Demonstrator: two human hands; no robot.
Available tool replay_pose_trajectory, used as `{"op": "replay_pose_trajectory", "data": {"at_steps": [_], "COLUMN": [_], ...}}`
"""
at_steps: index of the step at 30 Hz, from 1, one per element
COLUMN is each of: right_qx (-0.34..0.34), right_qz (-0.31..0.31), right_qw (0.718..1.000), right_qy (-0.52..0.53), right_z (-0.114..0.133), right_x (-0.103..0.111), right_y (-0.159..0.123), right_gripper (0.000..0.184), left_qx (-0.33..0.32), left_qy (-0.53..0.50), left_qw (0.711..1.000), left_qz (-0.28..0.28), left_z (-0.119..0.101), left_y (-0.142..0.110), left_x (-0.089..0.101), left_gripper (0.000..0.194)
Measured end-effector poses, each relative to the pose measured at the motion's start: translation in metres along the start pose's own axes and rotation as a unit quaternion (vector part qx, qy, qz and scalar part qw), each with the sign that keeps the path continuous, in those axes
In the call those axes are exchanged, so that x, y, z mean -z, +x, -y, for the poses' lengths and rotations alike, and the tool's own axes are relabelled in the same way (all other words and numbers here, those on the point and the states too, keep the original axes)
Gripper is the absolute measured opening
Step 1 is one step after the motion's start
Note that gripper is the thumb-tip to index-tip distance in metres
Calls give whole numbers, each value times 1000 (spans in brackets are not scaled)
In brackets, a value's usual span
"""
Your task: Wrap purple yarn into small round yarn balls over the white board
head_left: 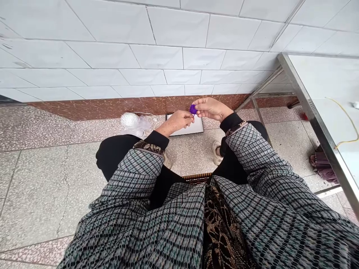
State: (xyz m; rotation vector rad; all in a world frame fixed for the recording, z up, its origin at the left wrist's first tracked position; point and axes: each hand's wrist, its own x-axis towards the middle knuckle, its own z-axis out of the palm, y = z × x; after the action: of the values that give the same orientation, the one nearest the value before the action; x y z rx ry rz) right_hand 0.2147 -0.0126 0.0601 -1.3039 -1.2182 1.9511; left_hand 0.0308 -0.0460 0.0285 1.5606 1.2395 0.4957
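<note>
Between my two hands, above the floor, is a small rounded purple piece (193, 109) that looks like yarn. My right hand (209, 108) grips it between thumb and fingers from the right. Just below and to the left, my left hand (181, 121) is closed in a pinch at a short thin purple strand (193, 116) hanging from the piece. The fingertips hide the strand's lower end. Beneath the hands, a white board or tray with a dark edge (198, 126) lies on the floor by the wall, partly covered by my left hand.
Left of the board lie a ball of white cord (129, 120) and crumpled clear plastic (143, 126). A metal-framed table (314, 108) stands at the right, with a yellow cord (350, 121) on top. Dark reddish cloth (324, 164) is beneath it. The tiled wall (168, 67) is close ahead.
</note>
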Motion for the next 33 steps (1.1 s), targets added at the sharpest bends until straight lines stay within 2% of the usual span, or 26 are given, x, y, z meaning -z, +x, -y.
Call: {"op": "replay_pose_trajectory", "data": {"at_steps": [3,5,7,9,12,15,18,20,23,27,30,33], "right_qx": [-9,-18,-28,-30,-13,15,43,44,7,-33,-40,-13], "right_qz": [46,52,35,-9,-95,-138,-81,-19,54,96,65,-29], "right_qw": [990,974,957,948,959,983,995,998,998,975,954,957], "right_qy": [-134,-221,-286,-318,-267,-117,26,52,-23,-196,-289,-290], "right_z": [1,0,-1,-3,-3,-2,2,4,5,1,-3,-5], "right_x": [0,-3,-8,-13,-15,-11,-4,-1,2,1,-2,-4], "right_y": [-5,-7,-7,-5,1,5,3,0,-6,-9,-6,0], "right_gripper": [20,24,29,34,39,40,36,30,20,21,28,33], "left_qx": [19,11,-11,-46,-86,-73,-43,-31,-19,-51,-66,-78], "left_qy": [50,84,100,112,113,76,40,29,41,93,96,85], "left_qw": [998,995,993,990,986,991,998,999,998,993,990,990], "left_qz": [-37,-55,-60,-69,-90,-77,-39,-28,-35,-59,-74,-86], "left_z": [1,2,1,-1,-2,-1,1,3,5,7,5,1], "left_y": [1,1,-1,-3,-5,-5,-4,-2,1,2,0,-2], "left_x": [3,5,5,3,0,-2,-3,-3,-1,4,5,4], "left_gripper": [21,25,27,25,22,18,15,15,17,21,18,16]}}
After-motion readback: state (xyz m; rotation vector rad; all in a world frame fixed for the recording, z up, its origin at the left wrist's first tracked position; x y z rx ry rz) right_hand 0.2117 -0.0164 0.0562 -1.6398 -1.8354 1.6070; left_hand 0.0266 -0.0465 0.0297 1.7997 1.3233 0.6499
